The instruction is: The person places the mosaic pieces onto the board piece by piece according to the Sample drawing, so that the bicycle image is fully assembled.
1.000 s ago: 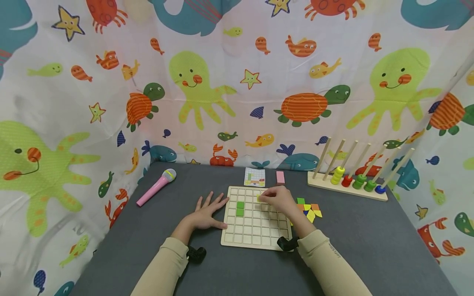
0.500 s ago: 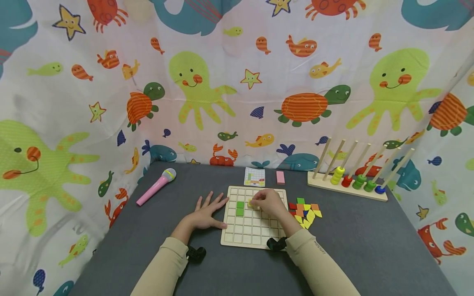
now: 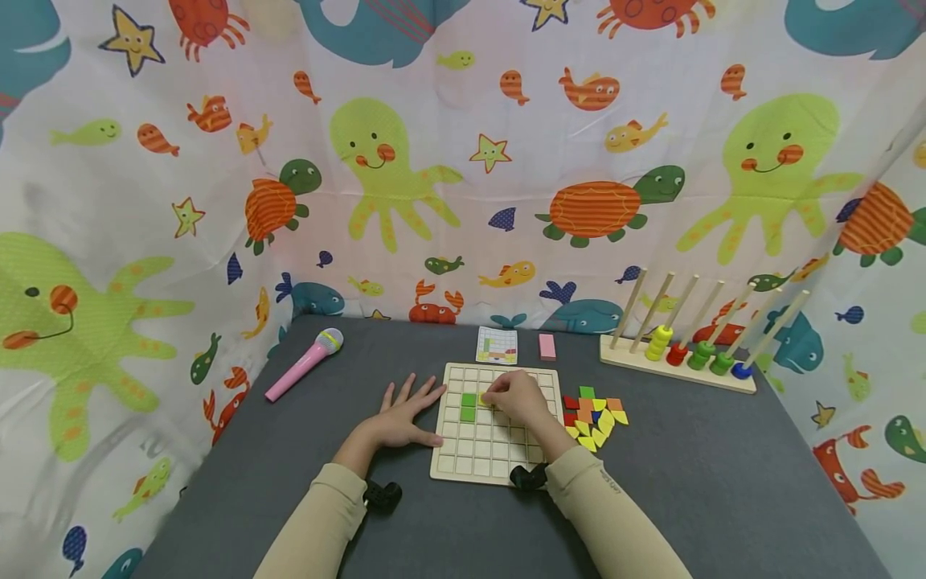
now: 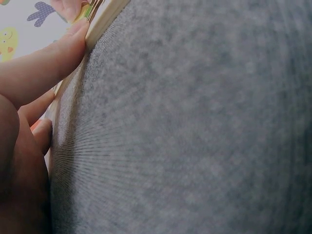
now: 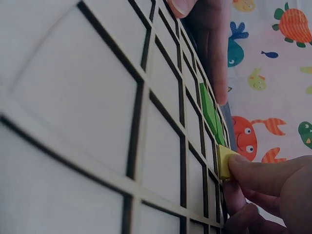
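Note:
My right hand [image 3: 518,396] pinches a yellow tile [image 5: 225,162] between thumb and fingers, at a cell of the wooden grid board [image 3: 473,470]. Just left of that tile, two green tiles [image 3: 469,407] lie in neighbouring cells, one below the other. In the right wrist view the yellow tile stands right beside the green tiles [image 5: 210,112]. With fingers spread, my left hand [image 3: 400,420] lies at the board's left edge; its thumb and fingertips touch the rim. The left wrist view shows the thumb [image 4: 63,53] against the board's side.
Right of the board lies a loose pile of coloured tiles [image 3: 595,418]. Behind it are a pattern card [image 3: 497,346] and a pink block [image 3: 546,346]. A bead rack [image 3: 676,363] stands at the back right, a pink toy microphone [image 3: 305,366] at the left.
My right hand has moved left across the board with the yellow tile, to beside the green tiles. More of the tile pile shows. The left hand has stayed in place.

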Motion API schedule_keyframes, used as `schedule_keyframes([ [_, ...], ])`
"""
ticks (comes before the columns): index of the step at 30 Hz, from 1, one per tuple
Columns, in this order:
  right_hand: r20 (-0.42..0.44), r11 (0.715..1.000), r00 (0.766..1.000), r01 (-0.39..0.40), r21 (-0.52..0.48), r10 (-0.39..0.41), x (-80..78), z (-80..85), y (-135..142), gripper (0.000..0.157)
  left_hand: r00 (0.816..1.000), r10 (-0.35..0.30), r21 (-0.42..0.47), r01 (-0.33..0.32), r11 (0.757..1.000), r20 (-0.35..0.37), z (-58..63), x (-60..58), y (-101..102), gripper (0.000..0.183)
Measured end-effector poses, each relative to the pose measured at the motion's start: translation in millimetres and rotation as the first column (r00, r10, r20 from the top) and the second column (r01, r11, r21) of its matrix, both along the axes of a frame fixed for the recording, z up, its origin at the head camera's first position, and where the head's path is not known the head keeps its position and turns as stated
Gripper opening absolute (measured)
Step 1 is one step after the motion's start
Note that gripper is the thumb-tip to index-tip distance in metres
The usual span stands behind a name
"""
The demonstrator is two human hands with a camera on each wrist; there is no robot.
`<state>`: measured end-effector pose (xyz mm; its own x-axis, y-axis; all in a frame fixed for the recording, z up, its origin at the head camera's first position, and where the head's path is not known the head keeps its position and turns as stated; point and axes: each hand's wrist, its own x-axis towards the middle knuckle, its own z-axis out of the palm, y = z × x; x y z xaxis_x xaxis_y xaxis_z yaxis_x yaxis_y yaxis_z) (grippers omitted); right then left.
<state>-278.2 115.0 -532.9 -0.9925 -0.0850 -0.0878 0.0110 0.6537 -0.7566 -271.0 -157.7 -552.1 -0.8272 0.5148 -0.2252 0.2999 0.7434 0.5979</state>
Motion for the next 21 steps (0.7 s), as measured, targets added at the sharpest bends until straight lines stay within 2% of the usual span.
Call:
schedule_keyframes([
  [5,-0.006,0.997,1.0,-0.014,0.08,0.015,1.5,0.9,-3,0.017,1.0,0.001,-0.005,-0.001,1.0,0.0,-1.0,0.1,0,0.104],
  [10,0.0,0.993,1.0,-0.014,0.114,0.014,0.4,0.9,-3,0.018,1.0,0.001,-0.001,-0.001,1.0,-0.006,-8.0,-3.0,-1,0.108],
  [15,0.002,0.995,1.0,-0.024,0.1,0.024,0.1,0.9,-1,0.016,1.0,0.005,-0.007,-0.005,1.0,-0.011,-17.7,-7.4,-3,0.11],
  [21,0.012,0.999,1.0,-0.013,0.035,0.013,1.2,9.8,6,0.014,1.0,0.016,-0.026,-0.016,1.0,-0.004,-21.3,-9.8,-3,0.109],
])
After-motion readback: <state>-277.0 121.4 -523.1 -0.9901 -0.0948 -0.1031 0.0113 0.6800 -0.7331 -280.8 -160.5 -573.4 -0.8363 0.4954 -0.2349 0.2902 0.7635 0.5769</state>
